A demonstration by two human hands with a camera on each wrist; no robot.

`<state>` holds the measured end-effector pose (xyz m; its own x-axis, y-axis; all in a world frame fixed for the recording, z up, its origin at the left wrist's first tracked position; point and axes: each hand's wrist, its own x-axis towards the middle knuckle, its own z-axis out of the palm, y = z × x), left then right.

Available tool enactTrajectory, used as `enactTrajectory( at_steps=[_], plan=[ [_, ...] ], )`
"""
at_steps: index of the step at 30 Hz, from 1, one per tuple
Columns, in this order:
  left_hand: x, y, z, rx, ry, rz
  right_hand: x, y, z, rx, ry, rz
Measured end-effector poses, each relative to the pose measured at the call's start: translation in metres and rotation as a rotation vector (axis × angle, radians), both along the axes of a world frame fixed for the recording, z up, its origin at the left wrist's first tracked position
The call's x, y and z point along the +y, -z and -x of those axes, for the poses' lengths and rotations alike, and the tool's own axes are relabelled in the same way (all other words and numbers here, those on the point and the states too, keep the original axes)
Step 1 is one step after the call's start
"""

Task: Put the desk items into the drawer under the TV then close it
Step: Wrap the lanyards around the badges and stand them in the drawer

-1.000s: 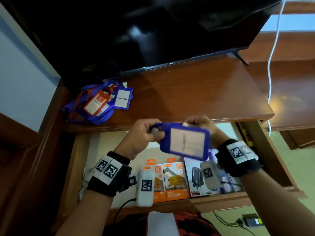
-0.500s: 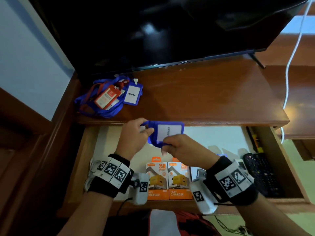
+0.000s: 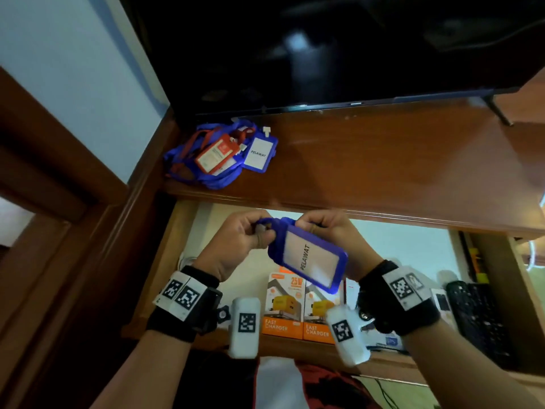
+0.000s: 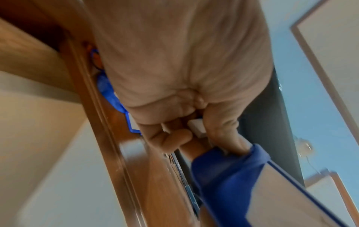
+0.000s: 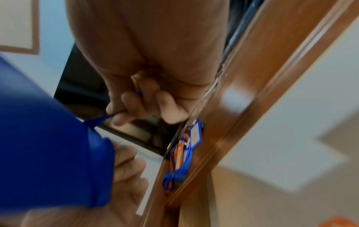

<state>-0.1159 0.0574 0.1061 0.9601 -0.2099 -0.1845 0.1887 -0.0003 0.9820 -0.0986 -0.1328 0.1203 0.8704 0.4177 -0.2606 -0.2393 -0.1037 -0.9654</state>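
Note:
A blue badge holder (image 3: 308,258) with a white card reading PELAWAT hangs tilted above the open drawer (image 3: 182,249). My left hand (image 3: 244,240) pinches its blue strap and a small white clip (image 4: 197,128) at the top left. My right hand (image 3: 330,231) grips the strap at the holder's top edge. In the right wrist view the holder (image 5: 44,145) fills the lower left and the fingers (image 5: 124,106) pinch a blue strap. A pile of blue and red lanyards with badges (image 3: 224,154) lies on the desk top, left, under the TV (image 3: 324,48).
In the drawer's front stand two orange charger boxes (image 3: 298,311), more white boxes and a black remote (image 3: 477,317) at the right. The wooden desk top (image 3: 398,160) overhangs the drawer's back. A wooden side panel stands at the left.
Both hands have turned the badge holder, from lying flat and low in the drawer to tilted with its long side up, and the right hand moved from its lower edge to its top.

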Motion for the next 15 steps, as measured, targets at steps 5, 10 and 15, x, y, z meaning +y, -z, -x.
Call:
enactTrajectory(
  at_steps=[5,10,15],
  plan=[
    [0.008,0.014,0.011,0.057,-0.245,0.212,0.024,0.017,0.008,0.281,0.046,-0.153],
    [0.019,0.025,0.023,0.16,-0.412,0.313,0.052,0.03,0.01,0.441,0.11,-0.218],
    [0.032,0.031,0.03,0.253,-0.502,0.291,0.075,0.061,0.006,0.491,-0.04,-0.182]
  ],
)
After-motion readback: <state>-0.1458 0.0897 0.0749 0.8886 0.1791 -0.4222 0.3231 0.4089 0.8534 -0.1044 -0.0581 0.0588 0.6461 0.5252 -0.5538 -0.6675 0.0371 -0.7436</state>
